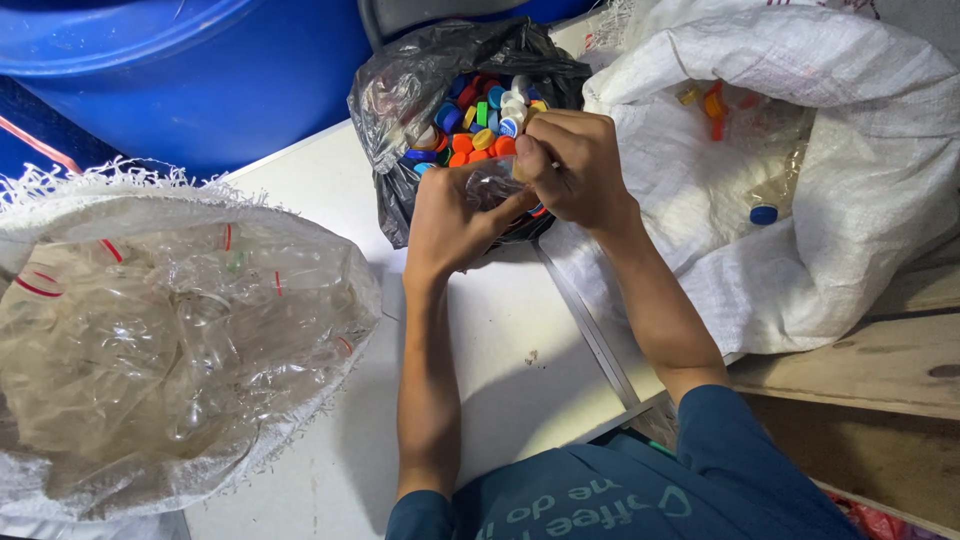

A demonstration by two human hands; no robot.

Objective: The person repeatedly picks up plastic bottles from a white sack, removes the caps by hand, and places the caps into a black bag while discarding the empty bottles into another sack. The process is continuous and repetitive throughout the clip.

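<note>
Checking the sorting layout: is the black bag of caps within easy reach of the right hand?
Probably yes: the right hand already hovers at the open mouth of the black bag, nothing between them, though it is busy on the clear bottle.

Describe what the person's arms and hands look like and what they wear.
Both arms are bare from the upper arm down. The left hand and right hand wear no gloves, and no rings or watch show. Short dark teal sleeves belong to a T-shirt with light printed lettering on the chest.

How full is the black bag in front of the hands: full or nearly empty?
Full. The black bag is open at the top, and coloured bottle caps heap up near its rim.
</note>
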